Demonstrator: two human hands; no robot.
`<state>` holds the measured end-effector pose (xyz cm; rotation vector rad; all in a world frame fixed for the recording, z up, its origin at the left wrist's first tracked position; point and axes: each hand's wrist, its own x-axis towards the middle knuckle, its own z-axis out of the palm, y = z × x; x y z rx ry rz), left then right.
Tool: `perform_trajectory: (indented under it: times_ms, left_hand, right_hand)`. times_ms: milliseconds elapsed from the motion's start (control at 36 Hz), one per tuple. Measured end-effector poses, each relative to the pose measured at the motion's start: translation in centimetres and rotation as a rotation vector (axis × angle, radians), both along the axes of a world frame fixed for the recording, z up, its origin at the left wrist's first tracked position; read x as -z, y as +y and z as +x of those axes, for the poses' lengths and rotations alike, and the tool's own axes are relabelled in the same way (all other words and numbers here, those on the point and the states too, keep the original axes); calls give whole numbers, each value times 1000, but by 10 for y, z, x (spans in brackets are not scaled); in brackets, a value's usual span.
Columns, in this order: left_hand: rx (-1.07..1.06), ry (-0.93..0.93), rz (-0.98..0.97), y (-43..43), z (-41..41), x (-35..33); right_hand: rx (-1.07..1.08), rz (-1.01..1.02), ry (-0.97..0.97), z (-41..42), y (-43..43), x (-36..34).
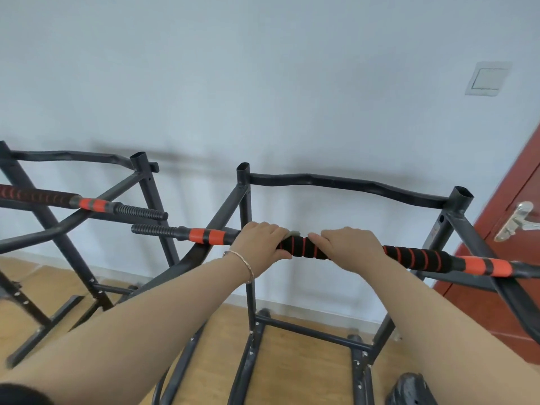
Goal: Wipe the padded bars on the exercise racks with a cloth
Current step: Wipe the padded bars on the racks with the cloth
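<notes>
The padded bar (304, 250), black foam with orange spiral stripes, runs across the near rack (247, 200) at mid-frame. My left hand (260, 244) curls over the bar's left part. A small corner of grey cloth (294, 233) peeks out from under its fingers, and the rest of the cloth is hidden. My right hand (349, 247) grips the same bar just to the right, its fingers wrapped over the foam. A short stretch of foam shows between the two hands. More striped padding (415, 258) continues to the right of my right hand.
A second rack (146, 182) stands to the left with its own padded bar (38, 197) and a ribbed black grip (140, 212). A red door with a metal handle (515, 220) is at the right. White wall behind, wooden floor below, and a dark object (409, 390) at the bottom right.
</notes>
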<state>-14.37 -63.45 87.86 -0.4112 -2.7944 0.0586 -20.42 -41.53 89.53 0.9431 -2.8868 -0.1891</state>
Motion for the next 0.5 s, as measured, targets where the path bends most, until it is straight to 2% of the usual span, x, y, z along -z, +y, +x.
perform_trajectory:
  times_ms: [56, 139, 222, 306, 361, 500]
  left_hand:
    - [13, 37, 67, 1, 0, 4]
    - [41, 85, 156, 4, -1, 7]
    - [50, 84, 154, 7, -2, -1]
    - [-53, -59, 85, 10, -7, -20]
    - [-96, -143, 107, 8, -13, -33]
    - [-89, -290, 530, -2, -10, -65]
  right_hand:
    - [88, -8, -154, -8, -5, -6]
    - [253, -141, -439, -17, -9, -12]
    - [327, -247, -640, -23, -10, -18]
    - [361, -265, -711, -24, -11, -23]
    - [369, -266, -712, -22, -11, -25]
    - [411, -302, -702, -16, -13, -27]
